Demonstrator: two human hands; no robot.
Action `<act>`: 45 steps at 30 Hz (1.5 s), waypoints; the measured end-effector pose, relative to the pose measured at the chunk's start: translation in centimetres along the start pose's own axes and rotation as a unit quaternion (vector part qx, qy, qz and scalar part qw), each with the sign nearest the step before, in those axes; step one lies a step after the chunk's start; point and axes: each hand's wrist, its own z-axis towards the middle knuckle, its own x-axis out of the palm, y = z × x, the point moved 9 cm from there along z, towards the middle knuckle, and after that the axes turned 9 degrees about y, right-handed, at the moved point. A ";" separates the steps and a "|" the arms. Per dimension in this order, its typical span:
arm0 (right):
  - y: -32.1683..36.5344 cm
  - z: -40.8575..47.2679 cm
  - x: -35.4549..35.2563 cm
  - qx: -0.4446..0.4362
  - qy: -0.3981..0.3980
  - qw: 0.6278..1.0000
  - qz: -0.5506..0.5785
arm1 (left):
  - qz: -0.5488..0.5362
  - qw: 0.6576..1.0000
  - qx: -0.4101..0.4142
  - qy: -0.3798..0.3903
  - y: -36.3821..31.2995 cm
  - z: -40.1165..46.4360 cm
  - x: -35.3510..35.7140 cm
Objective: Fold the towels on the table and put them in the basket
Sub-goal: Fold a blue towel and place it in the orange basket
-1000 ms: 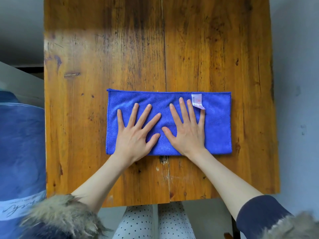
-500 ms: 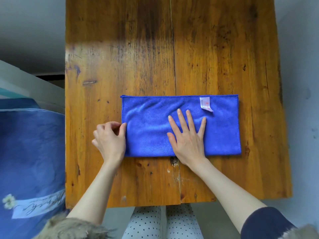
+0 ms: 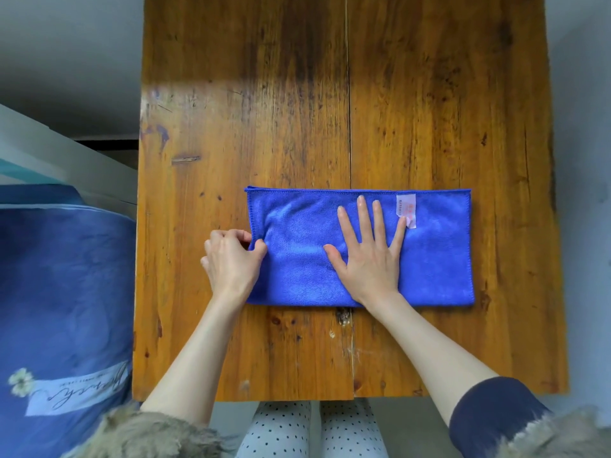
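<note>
A blue towel point(image 3: 436, 259), folded into a long rectangle, lies flat on the wooden table point(image 3: 264, 110), with a small white label near its upper right. My left hand point(image 3: 231, 262) pinches the towel's left edge, thumb on top and fingers curled at the edge. My right hand point(image 3: 368, 252) presses flat on the middle of the towel with fingers spread. No basket is in view.
A blue fabric surface point(image 3: 62, 292) with a white label and flower print sits left of the table. A white ledge point(image 3: 66, 157) runs behind it. Grey floor lies to the right of the table. My dotted trousers show below the near table edge.
My left hand slid off the middle of the towel to its left edge and curled onto it. My right hand stayed flat on the towel.
</note>
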 end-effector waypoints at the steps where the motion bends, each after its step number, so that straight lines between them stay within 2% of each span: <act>1: 0.1 0.0 0.0 0.001 0.002 1.000 -0.001 | -0.011 1.000 0.017 -0.005 -0.2 -0.1 -0.2; 3: 0.2 0.2 -0.2 0.002 0.003 1.000 0.008 | -0.041 0.998 0.037 -0.009 -0.6 -0.3 -0.6; 9: 1.3 1.4 -0.9 0.004 0.044 0.999 0.026 | -0.114 0.993 0.027 0.001 -1.1 0.6 -2.6; 12: 1.8 1.9 -1.6 -0.028 0.066 0.993 0.090 | -0.133 0.990 0.035 0.006 -2.0 0.5 -4.1; 16: 0.8 0.4 -4.8 -0.068 0.001 0.979 0.193 | -0.169 0.983 0.074 0.013 -5.0 -1.3 -5.7; 20: -3.9 -2.8 -7.3 -0.018 -0.055 0.959 0.276 | -0.154 0.976 0.152 0.017 -11.3 -5.1 -5.6; 24: -10.2 -5.5 -6.1 0.086 -0.019 0.911 0.404 | -0.119 0.959 0.255 0.039 -18.8 -9.0 -2.0; 26: -12.7 -6.6 -5.2 0.131 -0.004 0.879 0.459 | -0.104 0.953 0.278 0.062 -21.5 -10.1 1.5; 29: -14.9 -7.5 -4.4 0.159 0.005 0.849 0.503 | -0.087 0.954 0.270 0.096 -22.9 -10.4 7.3; 32: -15.8 -7.8 -3.6 0.161 0.030 0.831 0.532 | -0.053 0.964 0.242 0.096 -22.9 -10.0 11.0; 35: -16.5 -8.1 -2.0 0.182 0.058 0.811 0.553 | -0.024 0.970 0.227 0.081 -22.9 -10.0 12.7; 40: -17.3 -8.0 -0.8 0.194 0.052 0.790 0.579 | -0.006 0.966 0.254 0.053 -23.8 -11.3 13.9; 43: -17.3 -8.1 -0.4 0.199 0.070 0.777 0.594 | -0.001 0.964 0.253 0.086 -23.3 -11.1 15.6; 45: -17.3 -8.1 -0.2 0.201 0.083 0.764 0.608 | -0.039 0.955 0.264 0.125 -23.0 -10.9 16.6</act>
